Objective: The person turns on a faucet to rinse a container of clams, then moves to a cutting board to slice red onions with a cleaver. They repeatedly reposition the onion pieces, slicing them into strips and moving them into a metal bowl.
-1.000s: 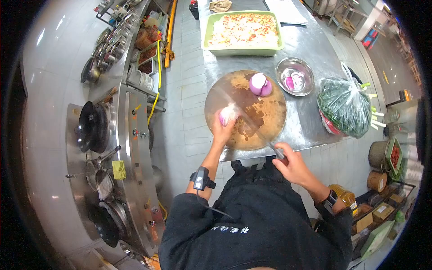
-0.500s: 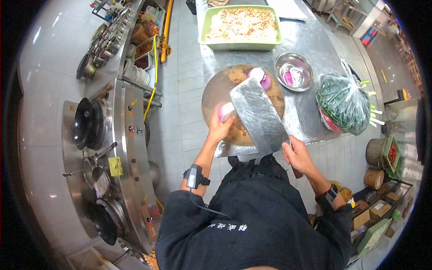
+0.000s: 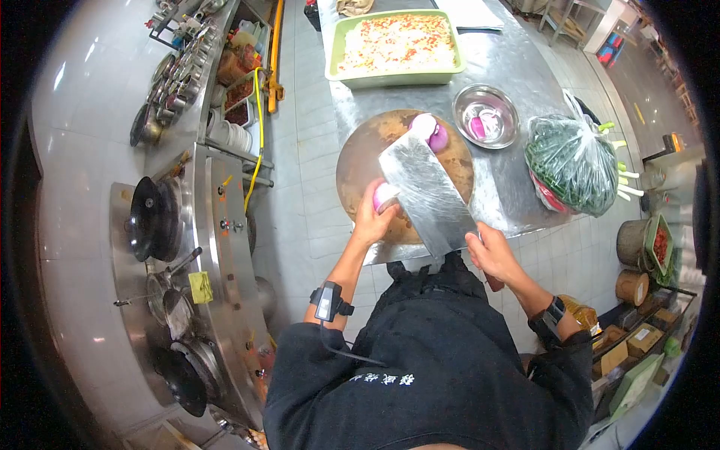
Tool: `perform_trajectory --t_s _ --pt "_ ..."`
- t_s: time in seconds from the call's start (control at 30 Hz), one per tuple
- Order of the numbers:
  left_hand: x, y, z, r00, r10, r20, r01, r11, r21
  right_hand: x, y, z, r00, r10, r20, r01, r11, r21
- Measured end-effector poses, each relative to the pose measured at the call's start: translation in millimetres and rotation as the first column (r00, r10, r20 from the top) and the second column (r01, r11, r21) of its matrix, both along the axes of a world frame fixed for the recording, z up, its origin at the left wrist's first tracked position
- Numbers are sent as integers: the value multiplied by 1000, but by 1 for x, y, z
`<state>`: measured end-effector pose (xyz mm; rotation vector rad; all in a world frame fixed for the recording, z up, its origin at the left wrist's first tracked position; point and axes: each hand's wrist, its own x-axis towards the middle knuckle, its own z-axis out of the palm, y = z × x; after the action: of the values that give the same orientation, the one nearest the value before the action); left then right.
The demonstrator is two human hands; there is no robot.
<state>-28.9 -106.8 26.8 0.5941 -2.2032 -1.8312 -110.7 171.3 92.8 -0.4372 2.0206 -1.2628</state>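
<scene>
1. Pinning a red onion half [image 3: 384, 196] to the near left part of the round wooden chopping board [image 3: 360, 154] with the left hand [image 3: 371, 219]; fingers curled down over the onion, thumb side towards the body.
2. Gripping a broad cleaver [image 3: 429, 191] by its handle in the right hand [image 3: 491, 253], fingers wrapped shut around it (handle mostly hidden inside the fist). Blade lying nearly flat, broad side up, across the middle of the board, with its left edge just beside the onion half; contact between the two not readable.
3. Lying at the far edge of the board: a second peeled onion [image 3: 430, 129], partly behind the blade's far corner.
4. Standing right of the board on the steel table [image 3: 517, 67]: a steel bowl [image 3: 487, 114] holding purple onion pieces.
5. Resting farther right, near the table's edge: a clear plastic bag of green vegetables [image 3: 574, 161].
6. Placed at the far end of the table: a green tray [image 3: 390, 76] filled with pale and red chopped bits.
7. Strapped on: a black device [image 3: 328, 301] on the left forearm, a watch [image 3: 546, 328] on the right wrist.
8. Lining the aisle to the left: a steel cooking range [image 3: 217, 247] with dark woks.
</scene>
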Motion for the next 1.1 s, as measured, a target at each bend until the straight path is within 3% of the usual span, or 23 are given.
perform_trajectory --t_s 0.03,0.13,0.23,0.27,0.37,0.4,0.5,0.53,0.57,0.6,0.63,0.67,0.7,0.8,1.0,1.1 --pt "-1 -1 3 1000 3 25 -3 1000 -2 0 -2 4 1000 3 -4 -3 1000 -7" --pt "-9 -15 1 993 -55 -109 -7 866 -501 -2 -1 6 991 -33 130 43 997 -68" --pt "-16 -20 20 997 5 -78 -48 825 -563 -5 2 14 951 -83 297 127 983 -134" --pt "-20 -24 10 997 42 -57 -69 765 -640 -6 3 17 933 -95 347 157 976 -153" --pt "-28 -26 0 997 -70 26 56 474 -879 -8 6 15 920 -134 368 203 967 -156" --pt "-26 -25 -15 985 -82 150 171 492 -854 -8 8 13 910 -152 385 226 962 -155" --pt "-22 -11 18 973 -175 151 224 560 -798 -9 12 10 887 -193 420 284 944 -167" --pt "-23 -12 22 983 -155 102 178 644 -744 -9 14 12 887 -192 421 287 942 -175" --pt "-26 -5 28 999 -40 -19 26 873 -488 -8 15 14 887 -188 422 285 941 -180" --pt "-32 9 47 989 109 -96 -123 979 -160 -7 15 14 894 -179 412 277 941 -193" --pt "-36 9 47 980 163 -116 -154 985 79 -5 14 11 900 -167 402 266 942 -204" --pt "-39 9 46 962 240 -128 -190 930 314 -2 14 11 907 -150 393 249 945 -213" --pt "-43 13 53 968 230 -100 -178 911 373 1 12 14 910 -147 389 240 950 -203" --pt "-56 36 80 977 204 -65 -144 851 505 6 4 22 918 -128 374 214 956 -199" --pt "-42 19 53 986 138 -88 -26 664 747 18 5 22 908 -120 400 219 953 -210" --pt "-32 7 45 992 110 -65 9 446 895 23 6 27 882 -109 459 232 947 -222"
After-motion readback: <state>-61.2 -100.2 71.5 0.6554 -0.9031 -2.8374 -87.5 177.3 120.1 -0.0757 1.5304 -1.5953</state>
